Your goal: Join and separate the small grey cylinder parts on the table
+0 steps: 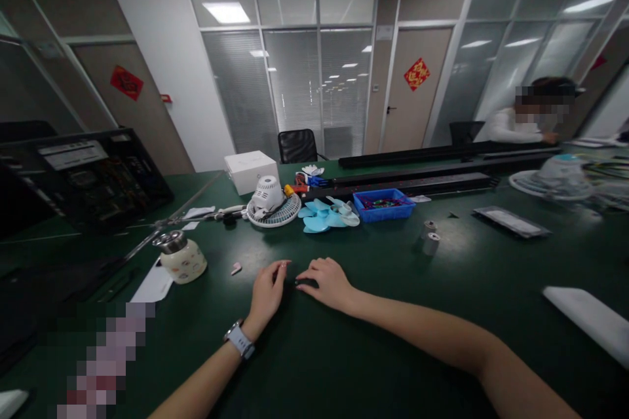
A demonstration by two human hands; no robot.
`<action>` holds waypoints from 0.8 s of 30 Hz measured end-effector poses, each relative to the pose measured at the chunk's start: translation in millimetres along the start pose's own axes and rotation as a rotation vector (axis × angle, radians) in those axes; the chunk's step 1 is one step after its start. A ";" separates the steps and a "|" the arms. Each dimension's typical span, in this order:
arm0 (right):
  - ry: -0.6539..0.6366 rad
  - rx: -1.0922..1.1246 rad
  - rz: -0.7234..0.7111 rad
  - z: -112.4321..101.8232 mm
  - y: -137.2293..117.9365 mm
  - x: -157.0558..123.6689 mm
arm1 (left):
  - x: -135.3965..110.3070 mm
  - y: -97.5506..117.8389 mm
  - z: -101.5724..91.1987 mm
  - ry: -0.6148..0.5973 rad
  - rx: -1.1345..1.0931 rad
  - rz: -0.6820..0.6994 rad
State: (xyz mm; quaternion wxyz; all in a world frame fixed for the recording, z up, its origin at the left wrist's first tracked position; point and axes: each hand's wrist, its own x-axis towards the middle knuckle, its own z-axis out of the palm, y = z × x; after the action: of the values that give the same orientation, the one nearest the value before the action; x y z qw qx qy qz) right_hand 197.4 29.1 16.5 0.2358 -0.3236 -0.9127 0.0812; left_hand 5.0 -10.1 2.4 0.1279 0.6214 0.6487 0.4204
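Observation:
Over the dark green table, my left hand (268, 289), with a watch (240, 339) on its wrist, is closed with thumb and fingertips together. Anything between those tips is too small to make out. Just to its right, my right hand (328, 283) is curled in a pinch, its fingertips pointing at the left hand. A tiny dark spot shows at the right fingertips, but I cannot tell what it is. The two hands are close but apart. A small pinkish-white piece (236, 268) lies left of my left hand.
A patterned jar (183, 260) stands at left. Beyond the hands are a white fan part (270, 200), light-blue fan blades (322, 215), a blue tray (386, 211) of small parts and two metal cylinders (431, 243). A white box (251, 171) sits behind. Another person (521, 124) sits far right.

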 end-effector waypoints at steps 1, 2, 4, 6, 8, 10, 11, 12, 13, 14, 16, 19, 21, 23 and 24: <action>0.003 -0.009 0.011 2.9 -0.9 3.6 | -0.2 0.5 0.2 0.003 -0.002 0.005; 0.007 -0.013 0.029 4.7 -1.3 6.1 | -0.2 0.9 0.4 0.005 -0.003 0.008; 0.006 -0.005 0.065 6.2 -1.1 9.4 | 0.2 0.9 1.3 0.008 -0.005 0.008; -0.016 0.010 0.073 7.5 -0.5 12.1 | 1.0 -0.3 2.4 0.003 -0.016 0.002; -0.054 0.019 0.058 8.8 -0.9 14.5 | 1.6 -2.0 3.5 -0.003 -0.036 0.000; -0.076 0.012 0.040 6.4 -1.9 14.6 | 1.7 -3.2 3.8 -0.003 -0.048 0.002; -0.078 0.004 0.023 2.2 -1.6 12.7 | 1.5 -3.4 3.6 0.000 -0.046 0.001; -0.075 -0.004 0.001 -4.8 0.1 9.0 | 1.2 -3.2 3.2 0.004 -0.040 -0.001; -0.063 -0.012 -0.023 -14.8 4.0 2.9 | 0.9 -2.8 2.7 0.007 -0.032 -0.006; -0.042 -0.019 -0.039 -27.6 11.0 -5.6 | 0.5 -2.2 2.1 0.008 -0.024 -0.012; 0.035 -0.037 -0.022 -59.5 35.6 -30.0 | 0.0 -1.1 1.3 0.010 -0.017 -0.021; 0.243 -0.139 0.206 -111.0 92.9 -77.8 | 0.5 -0.7 1.9 -0.001 -0.020 -0.022; 0.406 -0.229 0.405 -138.7 132.6 -109.2 | 1.6 -1.5 3.2 -0.015 -0.020 -0.016; 0.520 -0.310 0.521 -155.8 163.7 -134.9 | 2.8 -3.0 4.7 -0.032 -0.016 -0.015; 0.543 -0.344 0.549 -159.9 174.9 -144.9 | 3.3 -3.8 5.3 -0.038 -0.013 -0.016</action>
State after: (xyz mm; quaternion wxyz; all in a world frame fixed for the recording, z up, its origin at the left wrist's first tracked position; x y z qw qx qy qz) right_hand 469.7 73.2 49.1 0.3800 -0.5990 -0.6976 -0.1009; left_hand 5.3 -4.6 -2.4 0.1477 0.6231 0.6484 0.4117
